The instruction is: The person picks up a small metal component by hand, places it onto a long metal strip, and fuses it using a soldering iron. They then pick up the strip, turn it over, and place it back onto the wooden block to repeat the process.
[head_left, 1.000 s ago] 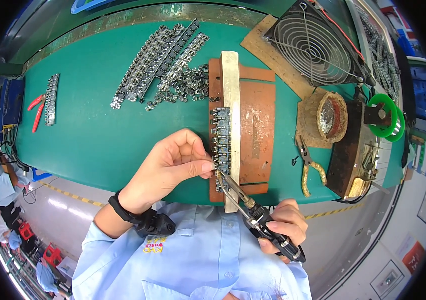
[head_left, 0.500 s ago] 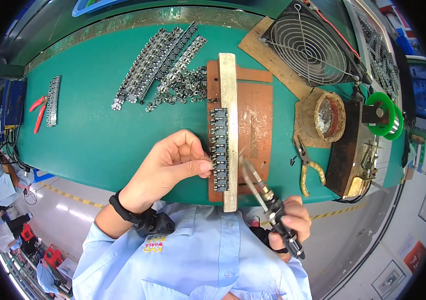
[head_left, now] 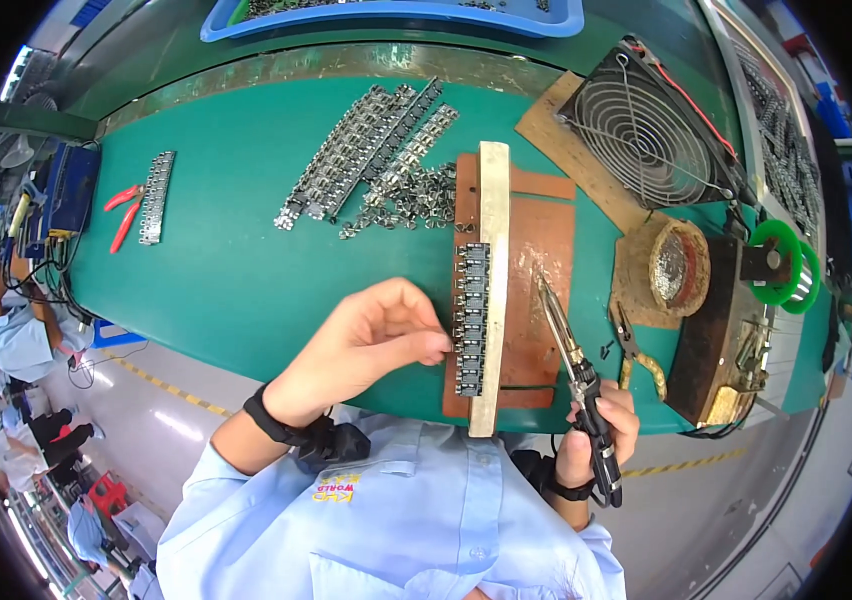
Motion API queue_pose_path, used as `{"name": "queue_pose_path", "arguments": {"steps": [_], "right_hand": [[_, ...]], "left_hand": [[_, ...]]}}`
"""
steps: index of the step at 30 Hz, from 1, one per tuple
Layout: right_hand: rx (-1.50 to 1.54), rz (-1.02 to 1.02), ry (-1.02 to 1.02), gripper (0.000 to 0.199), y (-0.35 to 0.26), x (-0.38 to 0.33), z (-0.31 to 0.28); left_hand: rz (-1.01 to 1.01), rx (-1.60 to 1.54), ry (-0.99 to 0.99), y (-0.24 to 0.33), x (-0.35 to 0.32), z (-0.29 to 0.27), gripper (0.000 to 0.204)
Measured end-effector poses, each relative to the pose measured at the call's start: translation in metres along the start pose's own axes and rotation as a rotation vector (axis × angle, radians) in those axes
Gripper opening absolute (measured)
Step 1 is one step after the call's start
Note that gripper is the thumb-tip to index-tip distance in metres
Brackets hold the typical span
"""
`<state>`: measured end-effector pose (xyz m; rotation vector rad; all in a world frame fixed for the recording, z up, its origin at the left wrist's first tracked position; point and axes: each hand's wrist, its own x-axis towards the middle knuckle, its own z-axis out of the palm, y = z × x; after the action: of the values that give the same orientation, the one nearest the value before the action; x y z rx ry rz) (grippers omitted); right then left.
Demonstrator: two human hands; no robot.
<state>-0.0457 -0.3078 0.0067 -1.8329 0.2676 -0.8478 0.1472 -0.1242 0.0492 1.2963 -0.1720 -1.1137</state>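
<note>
My right hand (head_left: 601, 436) is wrapped around the black handle of a soldering iron (head_left: 578, 375). Its metal tip points away from me, over a brown board (head_left: 536, 355) and right of a pale straight bar (head_left: 494, 210). Along the bar's left side stands a row of small black components (head_left: 471, 320) with metal pins. My left hand (head_left: 376, 345) is beside the row's lower half, thumb and forefinger pinched together at its left edge. Whatever lies between those fingertips is too small or hidden to make out.
Metal component strips (head_left: 366, 150) and loose clips (head_left: 416, 195) lie beyond my left hand. Red-handled pliers (head_left: 126, 218) are far left. On the right are a fan (head_left: 646, 125), a round pot (head_left: 681, 268), yellow-handled pliers (head_left: 636, 355) and a green wire spool (head_left: 771, 262). A blue tray (head_left: 396, 22) is at the back.
The whole view has shifted, so the bench appears further right and lower. The soldering iron's tip has moved away from the bar, over the brown board. My left hand stays at the component row.
</note>
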Motion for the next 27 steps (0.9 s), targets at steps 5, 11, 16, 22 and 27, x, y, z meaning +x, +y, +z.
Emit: {"name": "queue_pose_path", "arguments": {"steps": [5, 11, 16, 22, 27], "right_hand": [[0.013, 0.0, 0.001, 0.041, 0.002, -0.001, 0.001], [0.005, -0.031, -0.007, 0.04, 0.003, -0.001, 0.002], [0.006, -0.036, -0.009, 0.038, 0.002, -0.001, 0.002], [-0.001, -0.044, -0.003, 0.037, -0.001, 0.003, 0.002], [0.008, -0.028, 0.016, 0.037, -0.002, 0.003, 0.005]], "left_hand": [[0.29, 0.782, 0.426, 0.014, -0.002, -0.026, 0.01], [0.461, 1.111, 0.636, 0.02, 0.01, -0.039, 0.015], [0.423, 1.16, 0.639, 0.018, 0.009, -0.041, 0.014], [0.377, 0.826, 0.546, 0.013, -0.013, -0.028, 0.01], [0.117, 0.215, 0.188, 0.002, -0.026, 0.003, 0.006]]}}
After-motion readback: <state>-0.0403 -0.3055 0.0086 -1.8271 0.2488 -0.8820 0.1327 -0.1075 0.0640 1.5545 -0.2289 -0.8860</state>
